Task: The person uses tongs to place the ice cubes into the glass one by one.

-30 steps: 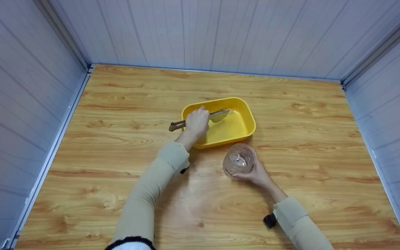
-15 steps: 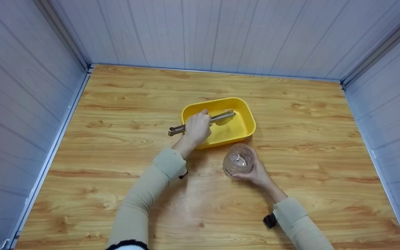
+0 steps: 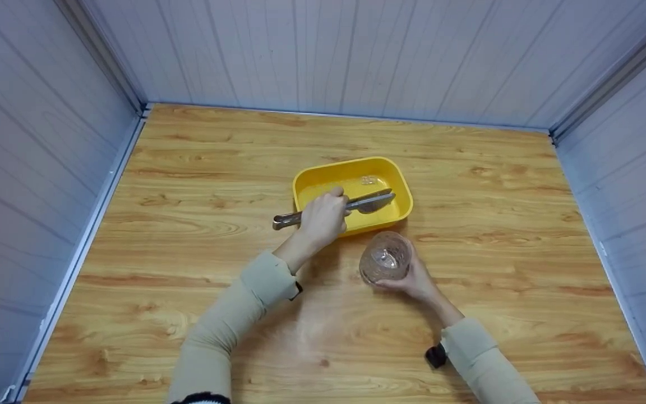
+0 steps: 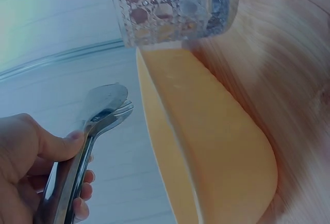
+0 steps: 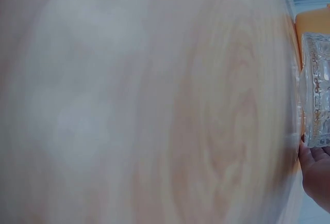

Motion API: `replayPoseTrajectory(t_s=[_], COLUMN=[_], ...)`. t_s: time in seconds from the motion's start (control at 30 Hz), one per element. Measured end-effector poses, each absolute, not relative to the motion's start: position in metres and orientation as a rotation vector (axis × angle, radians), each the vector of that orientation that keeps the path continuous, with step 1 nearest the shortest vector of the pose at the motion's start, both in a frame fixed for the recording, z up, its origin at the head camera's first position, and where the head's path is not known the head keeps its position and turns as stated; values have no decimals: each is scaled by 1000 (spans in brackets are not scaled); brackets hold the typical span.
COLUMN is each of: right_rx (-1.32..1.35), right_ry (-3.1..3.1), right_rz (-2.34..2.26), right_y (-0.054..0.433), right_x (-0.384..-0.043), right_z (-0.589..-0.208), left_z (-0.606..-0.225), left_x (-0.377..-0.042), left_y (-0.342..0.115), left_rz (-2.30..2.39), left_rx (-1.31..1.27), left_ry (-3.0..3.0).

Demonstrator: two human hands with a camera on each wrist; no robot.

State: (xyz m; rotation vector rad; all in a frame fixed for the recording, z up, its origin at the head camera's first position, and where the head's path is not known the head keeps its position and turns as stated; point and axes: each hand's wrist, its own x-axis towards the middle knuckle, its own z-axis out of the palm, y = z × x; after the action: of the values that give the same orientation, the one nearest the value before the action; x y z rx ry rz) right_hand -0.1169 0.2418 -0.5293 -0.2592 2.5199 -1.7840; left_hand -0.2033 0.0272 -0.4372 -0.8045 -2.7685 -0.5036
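**Q:** ok so what's in your hands right now?

**Me:** Left hand [image 3: 323, 217] is wrapped round some metal tongs [image 3: 373, 200], thumb on one side, fingers curled on the other. Right hand [image 3: 419, 279] is gripping a clear patterned glass [image 3: 380, 259] by its side, thumb on the part nearer me.

**Q:** which way do the tongs point?

**Me:** Tips go ahead and to the right of my left hand, out over the yellow tub [image 3: 328, 178] and higher than its rim. One end's spoon-like, the other has prongs, and they sit slightly apart. The handle end pokes out on the left of that hand, past the tub's side.

**Q:** anything in the tub?

**Me:** Yeah, small clear pieces [image 3: 368, 180], ahead and to the right of my left hand, a bit beyond the tongs. Too small to say what they are.

**Q:** and the glass?

**Me:** Just left of my right hand, upright on the wooden tabletop [image 3: 513, 224], right by the tub's near side, can't tell if they touch. From my left hand it's to the right and closer to me. Something shiny shows at the bottom, could be contents or just the base. The tub's ahead and left of my right hand.
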Motion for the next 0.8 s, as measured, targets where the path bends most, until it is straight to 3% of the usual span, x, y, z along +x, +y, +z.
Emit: replayPoseTrajectory(t_s=[0.8], right_rx=[-291], right_ry=[2503], right_rz=[-1784], right_y=[243], right_x=[-118], right_z=[-528], left_z=[-421], left_x=[-163], left_y=[25], left_rz=[-484], left_rx=[-988], left_ry=[-2720])
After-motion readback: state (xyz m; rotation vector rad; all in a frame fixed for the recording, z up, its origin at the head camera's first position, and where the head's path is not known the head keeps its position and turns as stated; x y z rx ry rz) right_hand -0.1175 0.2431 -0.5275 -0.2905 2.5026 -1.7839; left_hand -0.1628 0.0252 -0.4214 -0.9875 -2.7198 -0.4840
